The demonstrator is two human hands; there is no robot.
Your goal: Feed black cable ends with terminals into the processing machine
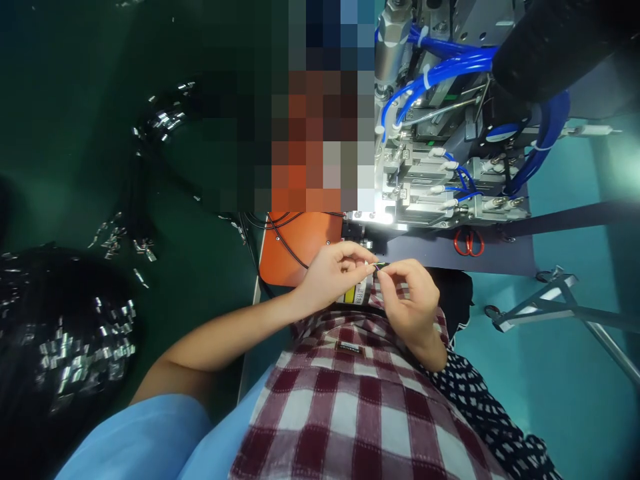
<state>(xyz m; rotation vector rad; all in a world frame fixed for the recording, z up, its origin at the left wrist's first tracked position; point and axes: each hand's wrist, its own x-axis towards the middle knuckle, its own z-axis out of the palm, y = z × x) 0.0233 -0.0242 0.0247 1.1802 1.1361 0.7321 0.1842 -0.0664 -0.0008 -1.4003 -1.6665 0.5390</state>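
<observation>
My left hand [331, 275] is closed in a pinch, its fingertips gripping the thin coloured wires [377, 266] just above my lap. On the right, my right hand [411, 297] pinches the same wires between thumb and curled forefinger. The fingertips of both hands nearly meet. Green and purplish strands show between them, but the wire ends are too small to make out. Behind the hands there is a yellow, white and black label [357, 293]. Black cable [287, 250] runs across the orange surface [280, 260] towards my left hand.
A machine with metal cylinders [425, 193] and blue air tubes [450, 63] stands at the front right. Red-handled scissors [469, 243] lie on the dark tabletop [415, 253]. Bundles of black cables with shiny metal ends [85, 347] rest on the dark green surface at left.
</observation>
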